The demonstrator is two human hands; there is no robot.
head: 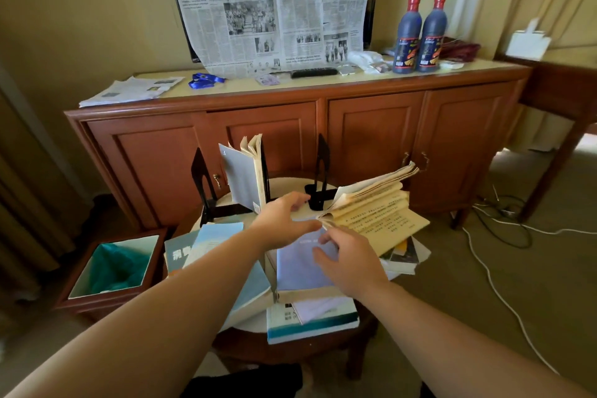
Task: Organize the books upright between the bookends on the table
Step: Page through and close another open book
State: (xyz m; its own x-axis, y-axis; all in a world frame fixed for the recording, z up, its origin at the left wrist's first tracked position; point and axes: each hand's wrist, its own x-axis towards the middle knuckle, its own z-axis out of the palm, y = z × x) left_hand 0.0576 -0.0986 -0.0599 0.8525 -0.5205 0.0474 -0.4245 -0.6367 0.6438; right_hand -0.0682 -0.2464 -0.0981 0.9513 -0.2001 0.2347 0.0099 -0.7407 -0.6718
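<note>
Books lie scattered over our small round table [323,341]; one [245,171] already stands at twelve o'clock between two black bookends [202,182]. An open paperback [374,208] flops at two o'clock, limp and light, best closed and taken by the spine. Our left hand [284,215] hovers with relaxed fingers; our right hand [350,260] rests flat on a lavender cover [298,263]. Stacks overhang the rim, leaving little room.

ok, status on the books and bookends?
Left hand open, right hand open, both at the fanned-open book. One grey book upright between the bookends. Other books lying flat.
</note>
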